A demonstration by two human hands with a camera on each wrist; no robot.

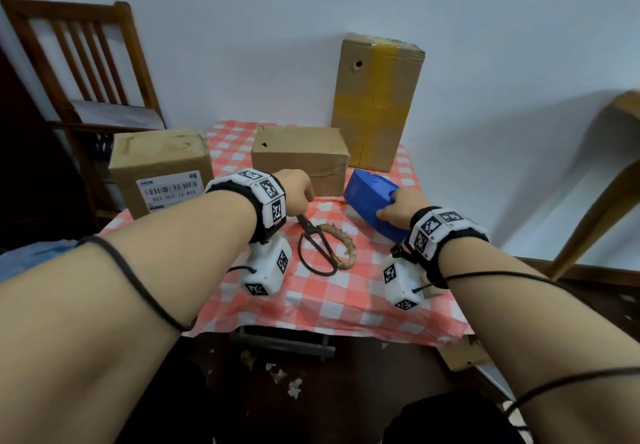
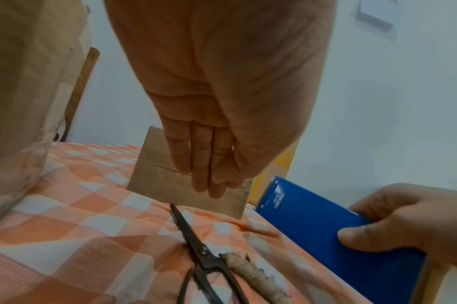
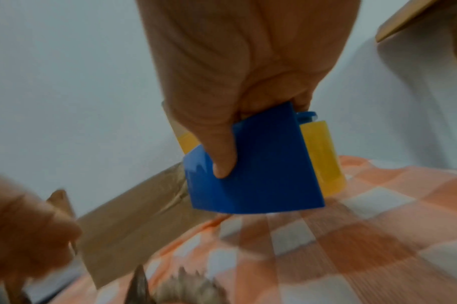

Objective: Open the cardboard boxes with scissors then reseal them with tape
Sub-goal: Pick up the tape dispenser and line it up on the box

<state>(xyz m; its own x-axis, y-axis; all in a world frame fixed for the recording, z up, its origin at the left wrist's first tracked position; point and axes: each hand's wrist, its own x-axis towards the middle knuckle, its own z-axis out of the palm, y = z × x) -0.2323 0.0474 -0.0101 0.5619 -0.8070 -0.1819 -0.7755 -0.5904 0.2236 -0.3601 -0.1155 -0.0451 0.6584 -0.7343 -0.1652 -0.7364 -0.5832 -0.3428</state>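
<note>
Three cardboard boxes stand on the checked tablecloth (image 1: 346,298): a labelled box (image 1: 159,169) at the left, a low middle box (image 1: 301,157), and a tall box (image 1: 377,100) with yellow tape at the back. Dark scissors (image 1: 317,246), one handle wrapped in cord, lie shut on the cloth. My left hand (image 1: 299,194) hovers over the blade tips (image 2: 174,207) with its fingers (image 2: 206,164) straight and empty. My right hand (image 1: 394,209) grips a blue tape dispenser (image 1: 372,201), thumb (image 3: 222,160) on its blue face (image 3: 261,168). A yellow tape roll (image 3: 323,156) shows behind.
A wooden chair (image 1: 79,62) stands at the back left, close to the labelled box. Another wooden table (image 1: 616,152) juts in at the right. The white wall lies right behind the tall box. Paper scraps (image 1: 287,377) litter the dark floor below the table's front edge.
</note>
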